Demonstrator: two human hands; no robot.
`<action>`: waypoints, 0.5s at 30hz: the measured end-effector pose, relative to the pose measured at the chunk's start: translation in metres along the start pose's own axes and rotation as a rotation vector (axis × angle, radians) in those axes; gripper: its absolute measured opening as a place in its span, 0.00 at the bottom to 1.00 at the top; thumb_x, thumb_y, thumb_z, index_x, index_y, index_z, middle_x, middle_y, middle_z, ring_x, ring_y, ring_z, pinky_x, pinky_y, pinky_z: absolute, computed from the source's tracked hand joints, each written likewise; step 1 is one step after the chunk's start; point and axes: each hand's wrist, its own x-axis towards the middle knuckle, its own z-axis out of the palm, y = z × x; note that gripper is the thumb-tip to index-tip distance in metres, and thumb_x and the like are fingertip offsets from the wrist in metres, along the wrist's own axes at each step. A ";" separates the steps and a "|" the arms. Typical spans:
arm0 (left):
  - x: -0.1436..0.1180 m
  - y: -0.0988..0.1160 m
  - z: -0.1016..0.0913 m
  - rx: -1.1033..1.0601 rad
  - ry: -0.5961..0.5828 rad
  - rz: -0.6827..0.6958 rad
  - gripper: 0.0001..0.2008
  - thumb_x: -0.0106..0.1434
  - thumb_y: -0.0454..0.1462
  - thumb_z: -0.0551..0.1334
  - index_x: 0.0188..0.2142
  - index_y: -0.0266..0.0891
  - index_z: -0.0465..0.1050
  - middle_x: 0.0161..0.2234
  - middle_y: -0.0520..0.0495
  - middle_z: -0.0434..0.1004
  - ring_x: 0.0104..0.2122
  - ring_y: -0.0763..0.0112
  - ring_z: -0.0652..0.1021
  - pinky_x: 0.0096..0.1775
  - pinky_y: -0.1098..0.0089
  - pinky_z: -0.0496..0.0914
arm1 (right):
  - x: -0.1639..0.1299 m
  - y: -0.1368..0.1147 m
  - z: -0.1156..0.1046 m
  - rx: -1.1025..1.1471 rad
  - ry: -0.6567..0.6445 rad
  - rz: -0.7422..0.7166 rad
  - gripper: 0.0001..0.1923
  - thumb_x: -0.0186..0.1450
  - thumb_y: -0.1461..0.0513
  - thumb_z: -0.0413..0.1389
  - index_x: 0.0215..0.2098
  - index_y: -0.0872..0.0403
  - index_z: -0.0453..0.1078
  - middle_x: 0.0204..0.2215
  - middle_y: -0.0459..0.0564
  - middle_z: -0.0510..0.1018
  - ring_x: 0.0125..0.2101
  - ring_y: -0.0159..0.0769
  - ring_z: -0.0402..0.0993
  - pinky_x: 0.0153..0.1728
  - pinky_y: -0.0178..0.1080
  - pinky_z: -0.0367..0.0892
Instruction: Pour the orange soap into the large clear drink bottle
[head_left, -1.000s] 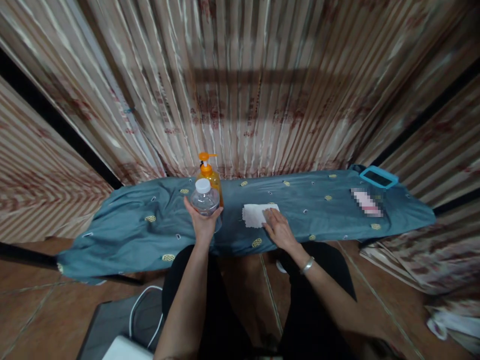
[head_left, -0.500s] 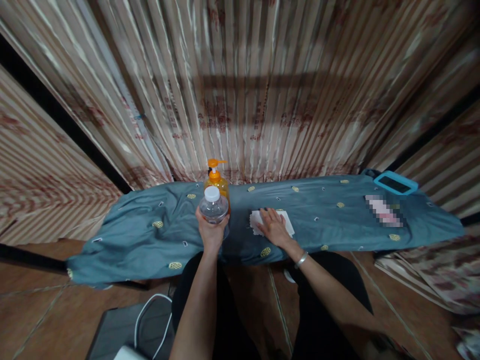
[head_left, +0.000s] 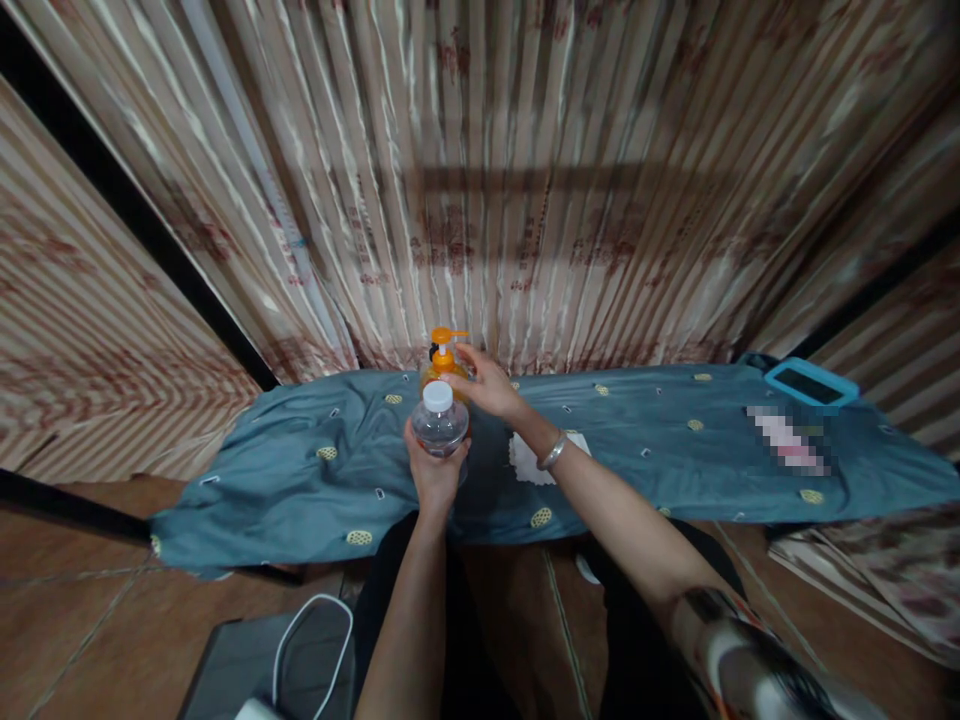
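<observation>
a striped curtain (head_left: 495,250) backs a table under a blue patterned cover (head_left: 255,500). on it, the left hand (head_left: 437,478) is wrapped round a clear bottle (head_left: 441,425), thumb and fingers on opposite sides; a firm, light hold, without squeezing, should serve to steady it upright. the right hand (head_left: 489,385) is spread, thumb parted from fingers, beside an orange pump bottle (head_left: 444,362); contact cannot be told, and it would best settle round the neck, clear of the spout. the clear bottle lies within the left grip, cap above the hand; the pump bottle stands just behind it, at the right fingertips; a small white cloth (head_left: 531,460) lies nearer the person, partly hidden by the right forearm
</observation>
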 end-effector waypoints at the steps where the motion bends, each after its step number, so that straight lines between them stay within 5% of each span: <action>1: 0.000 0.000 0.000 -0.007 -0.001 -0.001 0.50 0.43 0.35 0.79 0.64 0.43 0.62 0.60 0.38 0.77 0.58 0.51 0.81 0.62 0.52 0.74 | 0.007 0.000 0.005 0.027 -0.008 0.008 0.25 0.72 0.51 0.63 0.63 0.51 0.70 0.62 0.56 0.75 0.58 0.47 0.76 0.58 0.58 0.74; 8: 0.002 -0.005 0.001 -0.030 -0.032 0.010 0.58 0.44 0.34 0.80 0.71 0.46 0.53 0.71 0.35 0.64 0.69 0.49 0.72 0.71 0.51 0.65 | 0.021 0.005 0.022 0.102 -0.004 0.079 0.21 0.72 0.51 0.62 0.58 0.53 0.73 0.55 0.53 0.79 0.50 0.42 0.80 0.51 0.52 0.78; 15: -0.002 -0.001 0.001 0.009 -0.051 0.111 0.70 0.43 0.37 0.82 0.75 0.38 0.40 0.77 0.27 0.48 0.77 0.45 0.55 0.76 0.49 0.51 | 0.012 0.010 -0.014 0.160 0.167 0.058 0.21 0.72 0.50 0.62 0.57 0.53 0.73 0.54 0.53 0.80 0.49 0.42 0.80 0.51 0.51 0.78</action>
